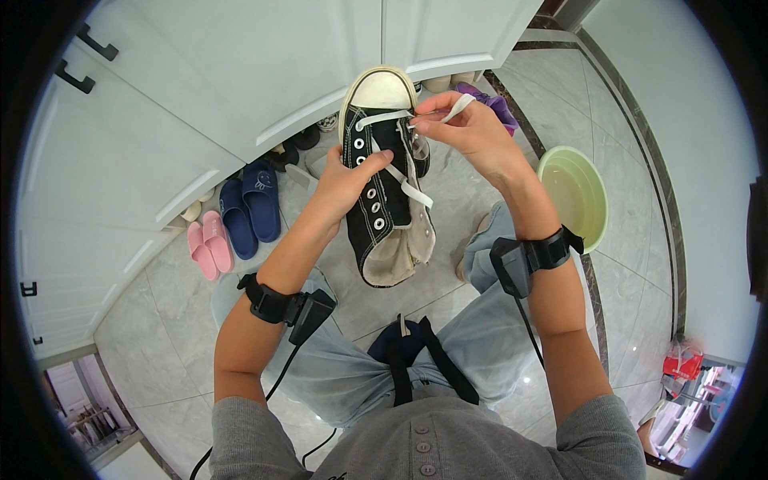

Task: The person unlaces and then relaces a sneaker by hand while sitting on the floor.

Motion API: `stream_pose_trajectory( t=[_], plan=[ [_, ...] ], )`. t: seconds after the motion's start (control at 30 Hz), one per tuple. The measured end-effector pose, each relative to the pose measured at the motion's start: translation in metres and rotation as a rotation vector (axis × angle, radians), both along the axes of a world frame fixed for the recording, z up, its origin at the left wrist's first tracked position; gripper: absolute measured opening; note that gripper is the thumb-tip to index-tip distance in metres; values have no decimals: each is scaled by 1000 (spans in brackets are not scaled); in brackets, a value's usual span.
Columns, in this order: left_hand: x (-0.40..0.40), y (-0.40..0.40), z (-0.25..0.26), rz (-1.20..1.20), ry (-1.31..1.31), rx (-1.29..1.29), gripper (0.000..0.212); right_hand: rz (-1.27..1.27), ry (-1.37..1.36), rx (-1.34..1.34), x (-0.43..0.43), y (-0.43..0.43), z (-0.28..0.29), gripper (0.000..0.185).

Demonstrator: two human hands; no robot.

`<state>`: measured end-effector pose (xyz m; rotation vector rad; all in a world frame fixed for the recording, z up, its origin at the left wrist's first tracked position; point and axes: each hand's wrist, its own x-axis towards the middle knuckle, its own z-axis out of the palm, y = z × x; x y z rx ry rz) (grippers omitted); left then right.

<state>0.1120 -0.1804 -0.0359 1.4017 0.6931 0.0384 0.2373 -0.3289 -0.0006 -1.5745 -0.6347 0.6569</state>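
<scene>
A black canvas high-top sneaker (390, 180) with a white rubber toe cap is held up before me, its toe pointing away. My left hand (354, 177) grips its side, the thumb lying over the tongue beside the metal eyelets. A flat white shoelace (384, 119) crosses the shoe near the toe, and one loose end hangs over the tongue. At the eyelets nearest the toe, on the right side, my right hand (459, 129) pinches the lace between thumb and fingers, with a loop of it over the fingers. The shoe's ankle collar stands wide apart.
White cabinets (240, 66) stand ahead, with shoes under their edge. Navy slippers (261, 201) and pink slippers (210, 243) lie at the left. A purple shoe (495, 108) and a light green basin (600, 201) are on the tiled floor at the right. Cables run from both forearm straps.
</scene>
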Motion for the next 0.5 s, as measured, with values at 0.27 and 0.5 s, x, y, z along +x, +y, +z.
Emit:
stream_pose_trajectory(
  t=[0.27, 0.5],
  plan=[
    [0, -2, -1, 0, 45, 5, 71, -104, -41, 36, -7, 9, -12, 24],
    [1, -2, -4, 0, 22, -3, 88, -142, -81, 20, -9, 8, -15, 27]
  ],
)
